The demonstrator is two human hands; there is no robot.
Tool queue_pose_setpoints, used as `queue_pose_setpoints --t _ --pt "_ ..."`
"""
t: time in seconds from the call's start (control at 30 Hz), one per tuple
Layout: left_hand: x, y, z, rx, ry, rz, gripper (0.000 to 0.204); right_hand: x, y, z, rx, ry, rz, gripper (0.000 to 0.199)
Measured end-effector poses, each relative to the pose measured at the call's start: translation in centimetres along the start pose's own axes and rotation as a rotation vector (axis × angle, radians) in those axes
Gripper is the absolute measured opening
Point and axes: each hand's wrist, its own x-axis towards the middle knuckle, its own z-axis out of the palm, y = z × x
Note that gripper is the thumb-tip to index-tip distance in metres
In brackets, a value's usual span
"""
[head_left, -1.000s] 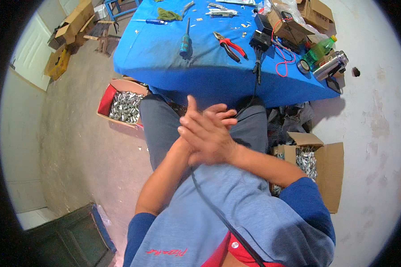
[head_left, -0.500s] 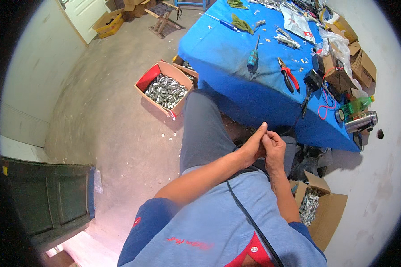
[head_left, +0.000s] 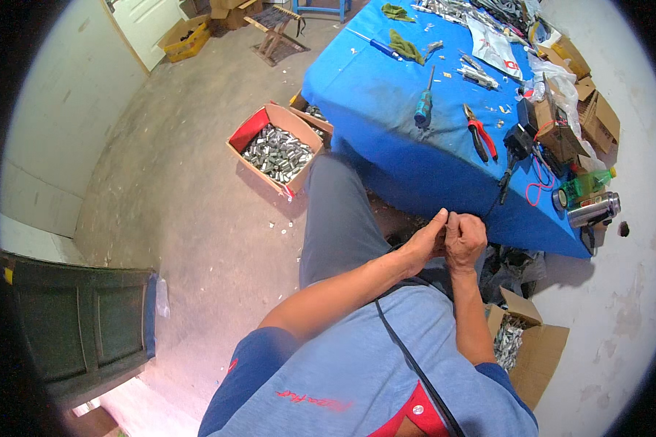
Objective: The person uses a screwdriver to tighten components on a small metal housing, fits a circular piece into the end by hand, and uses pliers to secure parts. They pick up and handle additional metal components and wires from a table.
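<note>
My two hands meet above my lap, just off the near edge of the blue-covered table. The left hand is closed, its thumb pointing up and pressed close to the right hand's fingers. My right hand has its fingers curled into a pinch beside that thumb. Whatever lies between them is hidden by the fingers and too small to name. A thin dark cord hangs down the cloth near the right hand; whether it reaches the fingers I cannot tell.
On the table lie a screwdriver, red-handled pliers, a black power adapter, a green bottle and a steel flask. A carton of small metal cylinders stands on the floor; another open box sits at right.
The right hand has turned and shifted a little to the right, its fingers curling tighter. The left hand stays against it. The whole view has shifted slightly.
</note>
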Motion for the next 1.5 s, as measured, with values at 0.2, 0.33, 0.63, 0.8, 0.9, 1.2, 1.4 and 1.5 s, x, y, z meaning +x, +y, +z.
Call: queue_pose_setpoints --t 0.2,0.33,0.63,0.8,0.9,1.2,1.4,1.5 --pt "1.5 -1.2 -2.0 -0.269 -0.287 0.028 0.072 1.6 -1.6 -0.5 -0.269 -0.067 -0.001 0.026" --pt "0.2 1.2 -0.7 -0.100 -0.020 -0.022 0.084 0.7 1.9 0.1 0.275 -0.131 0.829 0.054" --pt "-3.5 5.4 2.1 -0.442 -0.088 -0.001 0.097 0.7 0.9 -4.6 1.467 -0.396 0.915 0.041" --pt "-2.5 2.9 0.4 -0.450 -0.308 0.009 0.085 0.5 -3.4 -3.4 1.169 -0.310 0.820 0.030" --pt "-2.5 2.9 0.2 -0.439 -0.250 -0.023 0.079 0.7 -4.0 -3.5 1.115 -0.276 0.907 0.019" --pt "-1.9 2.8 5.1 -0.104 -0.122 0.084 0.062 1.8 -2.3 -3.2 1.110 -0.018 1.053 0.043" --pt "-2.1 2.1 1.3 0.006 -0.126 -0.084 0.070 4.4 0.8 -6.1 0.770 0.473 0.548 0.048" --pt "-4.0 1.6 -0.1 -0.167 0.023 -0.215 0.074 5.9 -3.5 -9.4 0.109 0.289 0.088 0.039"
